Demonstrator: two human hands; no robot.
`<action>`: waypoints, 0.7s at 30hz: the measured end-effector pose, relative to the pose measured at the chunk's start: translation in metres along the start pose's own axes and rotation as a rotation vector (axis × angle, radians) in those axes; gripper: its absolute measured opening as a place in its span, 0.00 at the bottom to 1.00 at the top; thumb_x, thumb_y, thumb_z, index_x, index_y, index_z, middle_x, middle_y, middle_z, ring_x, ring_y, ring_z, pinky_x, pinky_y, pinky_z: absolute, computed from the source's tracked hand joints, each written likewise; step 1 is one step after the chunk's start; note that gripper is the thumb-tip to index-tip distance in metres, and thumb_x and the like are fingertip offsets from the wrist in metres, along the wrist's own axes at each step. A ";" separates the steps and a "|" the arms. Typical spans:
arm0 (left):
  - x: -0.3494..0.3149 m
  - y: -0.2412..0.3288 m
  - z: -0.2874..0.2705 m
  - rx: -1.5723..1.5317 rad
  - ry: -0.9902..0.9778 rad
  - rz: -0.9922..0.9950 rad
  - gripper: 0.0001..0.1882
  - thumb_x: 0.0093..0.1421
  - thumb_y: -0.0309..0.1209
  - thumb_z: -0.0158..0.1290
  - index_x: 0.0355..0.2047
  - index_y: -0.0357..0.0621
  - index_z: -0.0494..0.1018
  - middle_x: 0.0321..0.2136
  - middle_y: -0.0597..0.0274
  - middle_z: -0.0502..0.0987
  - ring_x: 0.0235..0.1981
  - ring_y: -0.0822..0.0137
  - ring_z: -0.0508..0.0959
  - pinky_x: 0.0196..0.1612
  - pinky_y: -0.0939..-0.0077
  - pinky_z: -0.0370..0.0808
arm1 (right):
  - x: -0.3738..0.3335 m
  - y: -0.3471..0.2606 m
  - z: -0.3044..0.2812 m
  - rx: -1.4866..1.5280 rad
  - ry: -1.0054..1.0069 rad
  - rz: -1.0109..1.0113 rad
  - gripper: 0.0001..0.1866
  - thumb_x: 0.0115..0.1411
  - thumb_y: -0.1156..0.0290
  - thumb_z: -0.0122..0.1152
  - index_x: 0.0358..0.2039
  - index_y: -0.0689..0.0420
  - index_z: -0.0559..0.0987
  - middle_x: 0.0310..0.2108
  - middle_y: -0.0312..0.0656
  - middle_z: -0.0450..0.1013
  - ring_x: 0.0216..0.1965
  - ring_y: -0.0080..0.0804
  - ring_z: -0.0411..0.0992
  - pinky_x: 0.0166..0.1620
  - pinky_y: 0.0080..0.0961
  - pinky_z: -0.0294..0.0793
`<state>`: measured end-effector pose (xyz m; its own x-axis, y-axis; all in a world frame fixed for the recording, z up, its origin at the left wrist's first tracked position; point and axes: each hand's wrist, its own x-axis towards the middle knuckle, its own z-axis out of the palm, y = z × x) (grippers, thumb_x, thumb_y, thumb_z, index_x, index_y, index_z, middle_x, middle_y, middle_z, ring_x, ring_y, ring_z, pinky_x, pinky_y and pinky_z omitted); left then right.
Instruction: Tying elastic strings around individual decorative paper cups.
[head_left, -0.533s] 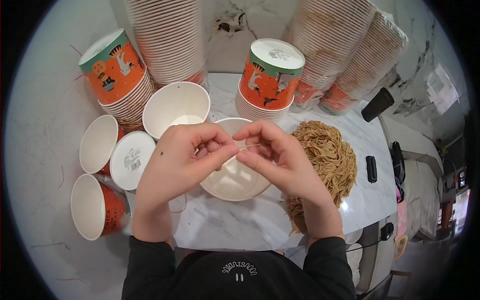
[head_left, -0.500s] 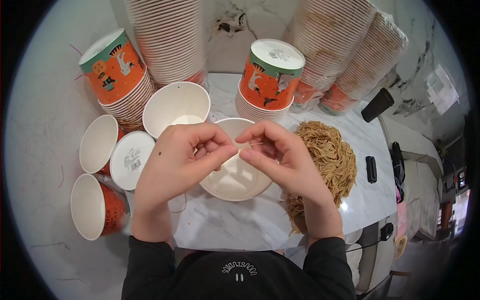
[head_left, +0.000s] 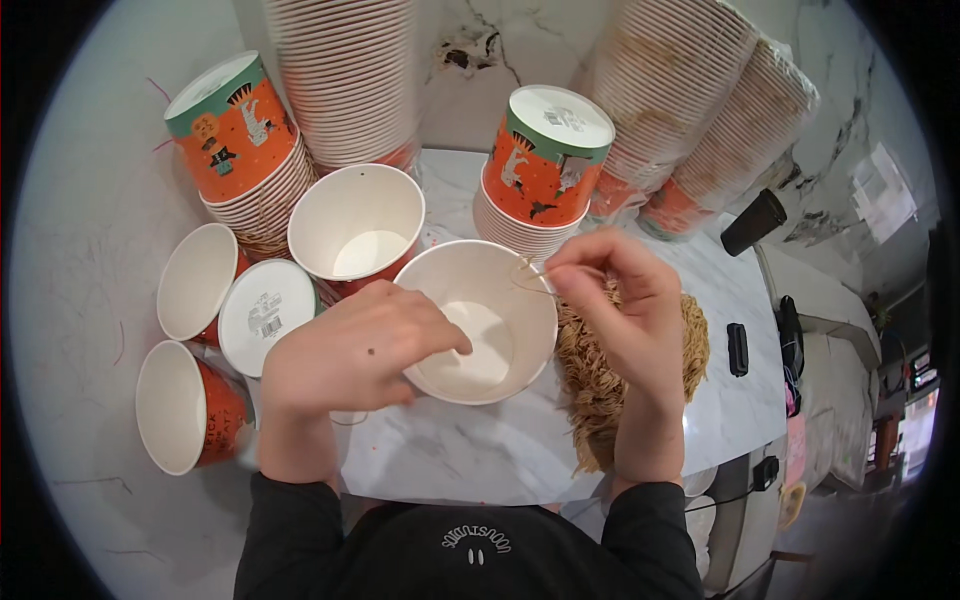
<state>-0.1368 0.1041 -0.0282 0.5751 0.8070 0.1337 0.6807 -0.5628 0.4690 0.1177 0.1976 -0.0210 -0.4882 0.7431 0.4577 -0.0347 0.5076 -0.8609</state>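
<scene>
One tan cord [head_left: 532, 290] pinched in R hand [head_left: 642, 310], at R rim of white bucket [head_left: 527, 330]. L hand [head_left: 350, 345] over bucket's L rim, fingers loosely apart. Cord heap [head_left: 588, 400] R of bucket; marble-patt. table [head_left: 480, 450] under; marbled wall [head_left: 445, 105] behind; grey sofa [head_left: 838, 400] far R.

Easiest way in is straight down into the middle tub [head_left: 520, 318], its mouth is open between the hands. Left rim's partly blocked tho, left hand [head_left: 350, 345] hangs over it. Right side's worse: right hand [head_left: 628, 290] pinching a thin strand [head_left: 530, 288], plus the tan string heap [head_left: 590, 370] just beside the tub. Orange tub stack [head_left: 545, 165] walls off the back, tub cluster [head_left: 268, 315] crowds the left. Bare tabletop [head_left: 480, 460] up front is an easy sideways pass.
</scene>
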 end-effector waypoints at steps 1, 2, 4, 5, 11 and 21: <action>-0.001 -0.005 0.007 0.022 0.095 -0.011 0.20 0.47 0.30 0.67 0.43 0.45 0.81 0.40 0.63 0.84 0.44 0.54 0.81 0.56 0.56 0.71 | 0.001 0.000 -0.002 0.088 0.029 0.000 0.04 0.63 0.78 0.66 0.38 0.63 0.81 0.35 0.33 0.76 0.36 0.18 0.71 0.42 0.17 0.70; 0.000 -0.010 0.007 0.022 0.101 -0.014 0.20 0.47 0.30 0.67 0.43 0.45 0.81 0.40 0.63 0.84 0.44 0.54 0.81 0.56 0.56 0.71 | 0.000 -0.005 -0.005 0.124 0.045 0.016 0.04 0.67 0.78 0.60 0.41 0.63 0.78 0.38 0.34 0.75 0.39 0.18 0.72 0.46 0.18 0.72; 0.004 -0.020 0.004 0.101 -0.189 -0.178 0.18 0.49 0.28 0.64 0.43 0.43 0.81 0.36 0.59 0.84 0.42 0.54 0.82 0.59 0.55 0.70 | -0.003 -0.005 -0.009 0.263 0.124 -0.013 0.04 0.70 0.78 0.56 0.43 0.64 0.76 0.38 0.35 0.74 0.39 0.19 0.73 0.46 0.18 0.72; 0.007 -0.021 0.004 0.098 -0.186 -0.175 0.18 0.49 0.28 0.64 0.43 0.43 0.81 0.36 0.59 0.84 0.42 0.54 0.82 0.59 0.55 0.70 | -0.004 -0.004 -0.011 0.294 0.145 -0.081 0.04 0.71 0.78 0.54 0.44 0.64 0.75 0.38 0.36 0.73 0.37 0.20 0.73 0.44 0.18 0.73; 0.021 0.011 -0.014 -0.225 0.069 -0.256 0.14 0.58 0.25 0.60 0.46 0.39 0.80 0.34 0.55 0.84 0.42 0.62 0.84 0.56 0.68 0.76 | -0.018 -0.018 -0.012 -0.018 -0.064 -0.192 0.08 0.60 0.82 0.64 0.39 0.63 0.77 0.35 0.40 0.75 0.34 0.25 0.75 0.37 0.20 0.74; 0.034 0.018 0.000 -1.152 0.322 -0.300 0.25 0.58 0.18 0.64 0.56 0.30 0.73 0.48 0.58 0.81 0.47 0.73 0.81 0.51 0.78 0.79 | -0.003 -0.007 0.007 -0.577 -0.048 -0.496 0.11 0.54 0.81 0.70 0.36 0.60 0.78 0.33 0.41 0.76 0.28 0.38 0.77 0.30 0.29 0.77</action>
<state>-0.1048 0.1214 -0.0155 0.2162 0.9761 0.0206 -0.1247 0.0067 0.9922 0.1136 0.1888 -0.0175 -0.5723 0.3555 0.7390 0.1950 0.9343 -0.2984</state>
